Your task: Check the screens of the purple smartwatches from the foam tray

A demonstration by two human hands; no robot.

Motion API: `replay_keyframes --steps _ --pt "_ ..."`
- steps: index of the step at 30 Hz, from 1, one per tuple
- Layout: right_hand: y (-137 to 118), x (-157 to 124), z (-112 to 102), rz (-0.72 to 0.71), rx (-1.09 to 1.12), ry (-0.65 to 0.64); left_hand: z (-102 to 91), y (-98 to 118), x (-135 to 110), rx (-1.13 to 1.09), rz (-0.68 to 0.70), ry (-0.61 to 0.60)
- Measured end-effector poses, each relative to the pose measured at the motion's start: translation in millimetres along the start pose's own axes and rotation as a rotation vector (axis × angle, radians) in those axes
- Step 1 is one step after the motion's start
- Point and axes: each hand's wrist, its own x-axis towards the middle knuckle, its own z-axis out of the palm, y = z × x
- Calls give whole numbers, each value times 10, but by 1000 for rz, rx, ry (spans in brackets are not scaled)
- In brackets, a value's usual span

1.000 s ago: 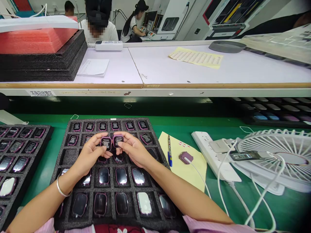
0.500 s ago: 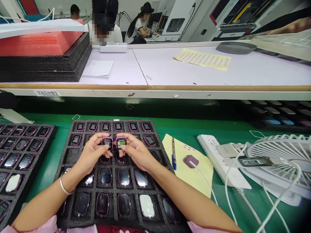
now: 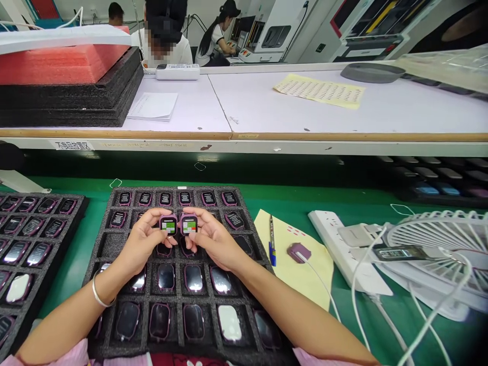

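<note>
My left hand (image 3: 147,236) pinches a small purple-framed smartwatch (image 3: 168,225) between thumb and fingers. In my right hand (image 3: 213,236) is a matching smartwatch (image 3: 188,224). Side by side, the two screens face me, both lit with green, white and some red patches. Both hands hover over a black foam tray (image 3: 99,305) whose compartments hold many more such watches. Its top rows show white text on dark screens, while most lower ones look dark or reflective. One watch (image 3: 229,323) near the front has a white face. My hands and forearms hide several compartments.
A second foam tray (image 3: 78,216) of watches stands at left. To the right lie yellow paper (image 3: 267,223), a pen (image 3: 272,244), a purple device with a white cable (image 3: 299,252), a power strip (image 3: 343,254) and a white fan (image 3: 438,234). A raised shelf (image 3: 267,114) crosses behind; people sit beyond.
The left watch's screen has gone from white text to a coloured pattern. On the right watch, the display has changed from mostly green to green, white and red. Both hands stay in place.
</note>
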Motion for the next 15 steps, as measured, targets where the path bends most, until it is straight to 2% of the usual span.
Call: replay_keyframes --steps 4,10,15 --pt "6 9 0 2 -26 27 -3 -18 4 33 -7 -6" --pt "-11 27 24 98 100 89 -4 2 -25 -36 -83 3" --pt "-5 22 35 66 80 77 2 14 -33 -49 -80 -25"
